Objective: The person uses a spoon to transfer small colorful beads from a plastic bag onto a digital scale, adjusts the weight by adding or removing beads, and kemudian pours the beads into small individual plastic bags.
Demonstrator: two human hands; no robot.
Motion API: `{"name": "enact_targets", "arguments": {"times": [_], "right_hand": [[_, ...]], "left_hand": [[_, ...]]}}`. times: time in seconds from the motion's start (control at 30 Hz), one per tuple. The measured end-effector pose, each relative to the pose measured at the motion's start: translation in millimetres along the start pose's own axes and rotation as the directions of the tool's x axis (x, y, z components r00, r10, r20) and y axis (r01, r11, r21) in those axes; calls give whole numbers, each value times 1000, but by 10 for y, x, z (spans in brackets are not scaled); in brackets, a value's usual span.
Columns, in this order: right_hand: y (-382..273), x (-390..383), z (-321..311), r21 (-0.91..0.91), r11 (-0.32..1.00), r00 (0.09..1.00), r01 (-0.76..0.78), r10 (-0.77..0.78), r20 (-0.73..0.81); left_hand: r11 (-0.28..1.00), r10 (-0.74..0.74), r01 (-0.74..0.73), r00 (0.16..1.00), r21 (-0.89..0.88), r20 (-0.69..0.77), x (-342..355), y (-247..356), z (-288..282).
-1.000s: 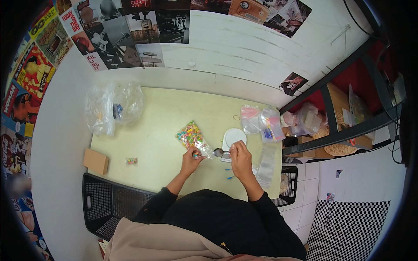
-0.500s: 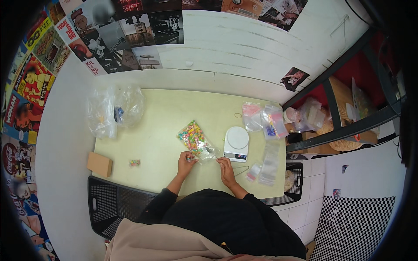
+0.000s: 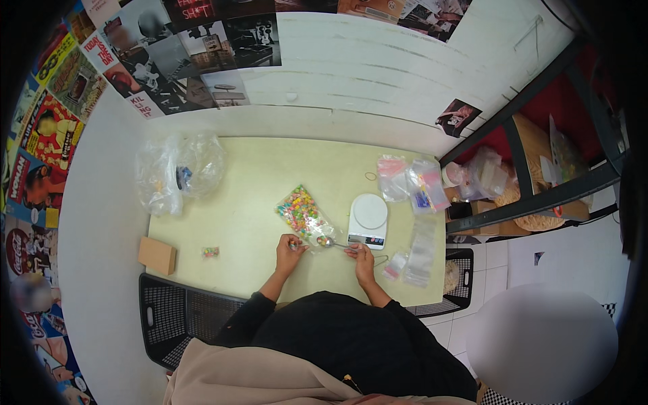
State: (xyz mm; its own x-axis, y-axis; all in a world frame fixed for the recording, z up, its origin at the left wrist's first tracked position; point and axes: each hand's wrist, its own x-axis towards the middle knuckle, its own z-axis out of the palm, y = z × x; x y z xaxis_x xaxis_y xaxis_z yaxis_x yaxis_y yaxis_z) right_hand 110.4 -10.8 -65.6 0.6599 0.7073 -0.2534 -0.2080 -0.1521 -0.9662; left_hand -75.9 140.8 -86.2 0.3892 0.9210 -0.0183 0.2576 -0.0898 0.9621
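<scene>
A clear plastic bag (image 3: pixel 301 210) of small multicoloured sweets lies mid-table, its mouth toward me. My right hand (image 3: pixel 363 258) is closed on the handle of a metal spoon (image 3: pixel 340 245). The spoon's bowl, with a few sweets in it, is at the bag's mouth. Just left of it, my left hand (image 3: pixel 290 251) pinches what looks like a small clear plastic bag, mostly hidden by the fingers. Farther left lies a small filled packet (image 3: pixel 210 252) of similar sweets. A white kitchen scale (image 3: pixel 368 219) stands beyond my right hand.
Flat clear bags (image 3: pixel 420 253) and pink-edged bags (image 3: pixel 393 177) lie at the table's right. A large crumpled plastic bag (image 3: pixel 202 165) sits back left, a brown box (image 3: pixel 156 255) at the left edge. Black crates (image 3: pixel 162 317) stand beside me; a dark-framed shelf (image 3: pixel 540 196) is at right.
My right hand has moved right, drawing the spoon back; its bowl with sweets now shows at the bag's mouth. My left hand stays nearly still. A large blurred shape has appeared at lower right.
</scene>
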Motion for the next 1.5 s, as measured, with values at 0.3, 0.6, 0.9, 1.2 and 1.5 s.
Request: {"name": "enact_targets", "arguments": {"times": [0.3,0.6,0.9,1.2,1.5], "right_hand": [[-251,8,-343,-13,1000,996,-13,12,-91],[-1324,-65,-144,33,987,985,159,-157,-67],[-1545,-90,255,-180,951,966,253,-240,93],[-1887,-251,552,-594,481,760,645,-490,428],[-1694,-156,433,-409,825,920,390,-334,204]], "left_hand": [[997,64,-67,995,33,77,1,501,-89],[971,236,-236,951,-23,199,144,821,28],[958,270,-283,942,37,200,165,742,157],[948,305,-317,932,30,194,177,822,179],[959,273,-282,944,25,183,208,699,226]]}}
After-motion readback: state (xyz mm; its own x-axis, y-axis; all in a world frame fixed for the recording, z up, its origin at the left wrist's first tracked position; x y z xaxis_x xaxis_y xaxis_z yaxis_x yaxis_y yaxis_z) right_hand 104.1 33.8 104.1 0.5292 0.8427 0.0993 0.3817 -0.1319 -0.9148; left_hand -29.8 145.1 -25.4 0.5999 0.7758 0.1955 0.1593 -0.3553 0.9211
